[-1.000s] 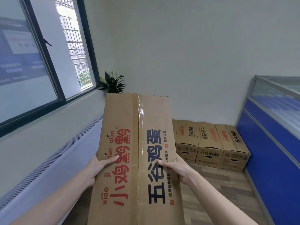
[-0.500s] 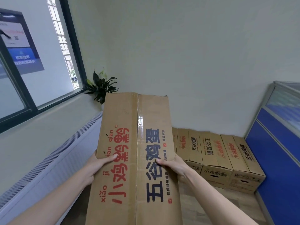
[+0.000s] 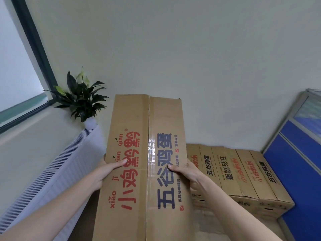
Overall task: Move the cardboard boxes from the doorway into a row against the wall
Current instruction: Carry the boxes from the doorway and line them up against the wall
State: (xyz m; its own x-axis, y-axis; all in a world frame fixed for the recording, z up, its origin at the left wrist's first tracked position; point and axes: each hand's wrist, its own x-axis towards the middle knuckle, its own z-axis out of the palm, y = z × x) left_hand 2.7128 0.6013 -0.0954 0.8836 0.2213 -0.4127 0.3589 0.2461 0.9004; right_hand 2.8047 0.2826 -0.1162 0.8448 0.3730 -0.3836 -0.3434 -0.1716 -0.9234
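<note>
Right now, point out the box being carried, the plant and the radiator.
Carried box [image 3: 139, 119]: head view, bare top flap.
Plant [image 3: 81, 100]: head view, dark leaves.
Radiator [image 3: 69, 162]: head view, white front panel.

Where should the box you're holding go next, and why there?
Probably down onto the floor at the left end of the row of boxes by the wall. Both the left hand and right hand grip the carried box, and the open spot seems to lie between the row and the radiator.

Our held box [image 3: 144, 171] runs off the bottom edge and hides our fingers beneath it. It also covers the left end of the row [image 3: 239, 173] and part of the radiator [image 3: 57, 173].
</note>
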